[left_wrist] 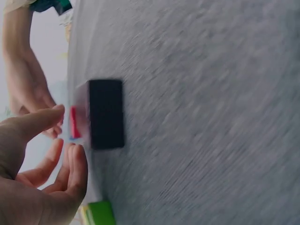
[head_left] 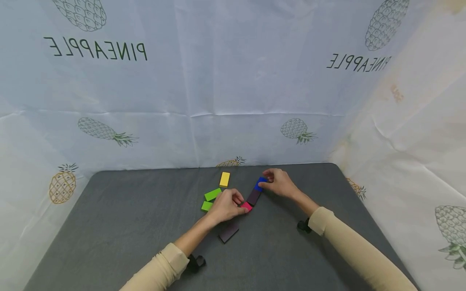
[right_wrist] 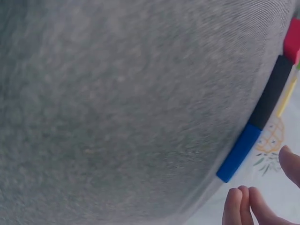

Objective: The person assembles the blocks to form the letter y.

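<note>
In the head view my left hand (head_left: 225,207) is at the pinkish-red block (head_left: 246,207), thumb and fingertips spread at its edge. The left wrist view shows a gap between thumb and fingers, with the red block (left_wrist: 75,123) just beyond. My right hand (head_left: 280,184) hovers by the blue block (head_left: 260,183); its thumb overlaps the block in the head view. From the right wrist, thumb and fingers are apart, past the end of the blue block (right_wrist: 239,153). A dark block (head_left: 253,197) joins the blue and red ones in a slightly bent row.
Another dark block (head_left: 228,233) lies nearer me, below the left hand. Two green blocks (head_left: 212,194) are left of that hand, one partly covered. A yellow block (head_left: 224,179) lies farther back. Pineapple-print cloth (head_left: 204,137) hangs behind the grey table (head_left: 127,226).
</note>
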`<state>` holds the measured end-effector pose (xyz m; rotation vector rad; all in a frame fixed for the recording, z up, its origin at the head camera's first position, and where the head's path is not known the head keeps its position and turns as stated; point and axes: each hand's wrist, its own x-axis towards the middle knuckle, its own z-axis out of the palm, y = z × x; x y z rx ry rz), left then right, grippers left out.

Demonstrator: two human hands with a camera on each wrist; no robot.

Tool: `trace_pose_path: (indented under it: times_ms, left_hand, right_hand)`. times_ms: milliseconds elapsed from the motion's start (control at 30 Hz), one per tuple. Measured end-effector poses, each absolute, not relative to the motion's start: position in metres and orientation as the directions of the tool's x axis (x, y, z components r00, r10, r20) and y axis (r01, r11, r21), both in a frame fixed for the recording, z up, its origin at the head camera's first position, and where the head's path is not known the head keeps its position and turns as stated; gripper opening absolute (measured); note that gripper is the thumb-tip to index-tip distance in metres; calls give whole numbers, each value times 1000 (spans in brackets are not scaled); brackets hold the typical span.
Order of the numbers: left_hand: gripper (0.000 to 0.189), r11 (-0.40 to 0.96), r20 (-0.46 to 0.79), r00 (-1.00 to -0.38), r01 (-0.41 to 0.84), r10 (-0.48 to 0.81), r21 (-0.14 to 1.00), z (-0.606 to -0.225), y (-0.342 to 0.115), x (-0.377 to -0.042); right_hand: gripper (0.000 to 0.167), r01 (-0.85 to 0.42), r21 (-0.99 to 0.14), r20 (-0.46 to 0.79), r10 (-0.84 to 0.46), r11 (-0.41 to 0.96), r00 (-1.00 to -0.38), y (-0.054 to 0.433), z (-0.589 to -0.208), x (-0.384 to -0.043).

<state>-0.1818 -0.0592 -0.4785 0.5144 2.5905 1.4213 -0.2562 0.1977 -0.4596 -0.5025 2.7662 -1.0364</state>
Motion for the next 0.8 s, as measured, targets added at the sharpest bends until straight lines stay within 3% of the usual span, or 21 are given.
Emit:
trace_pose_path:
  times_ms: [433,800]
  left_hand:
    - [32,578,113,-968,224,222,785,-481,-109,-229]
    - [53,558,48,-929,261,367,788,-491,-138,-260]
  right_hand:
    - [46,-325,-702,-13,-467,633,-884,183,-452,-235]
    - [44,-319,-780,-64,-576,538,-815,170,-452,-219]
